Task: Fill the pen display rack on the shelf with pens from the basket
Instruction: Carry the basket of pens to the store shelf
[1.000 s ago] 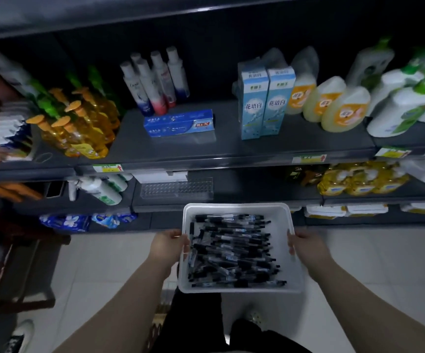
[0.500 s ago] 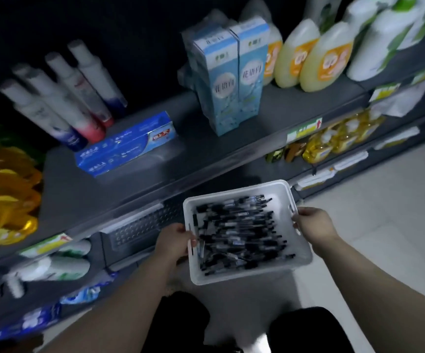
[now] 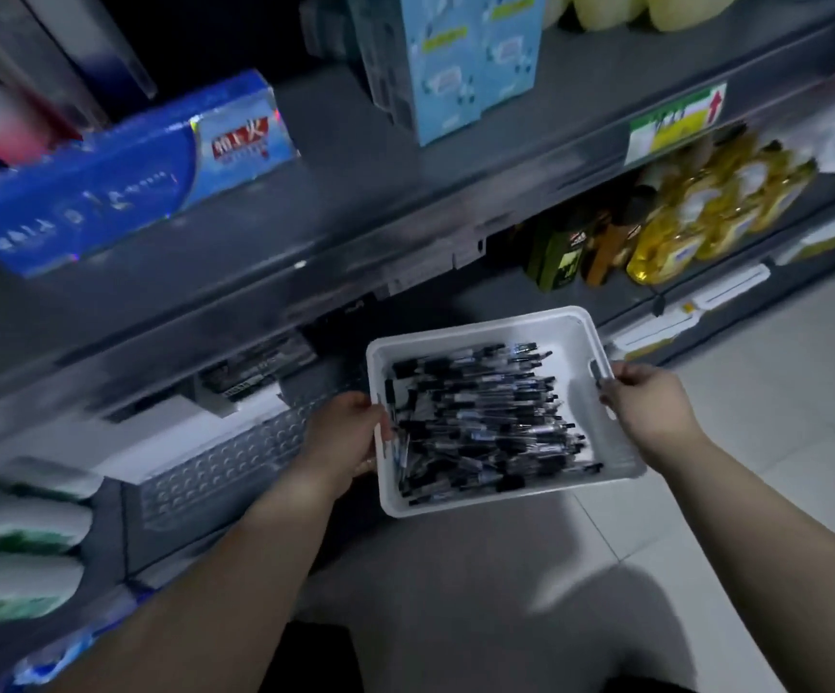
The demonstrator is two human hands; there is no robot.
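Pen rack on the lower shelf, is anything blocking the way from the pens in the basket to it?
No product blocks it. Only the left hand, gripping the basket, sits between the pens and the clear rack; the right hand grips the other side.

Dim light; motion blur smears bottles [image 3: 10, 102] at ten o'clock; white basket [image 3: 480, 332] at four o'clock shows brightest, sharpest.

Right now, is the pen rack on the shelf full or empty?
Empty: the clear pen display rack shows only bare rows of holes; the pens lie heaped in the white basket.
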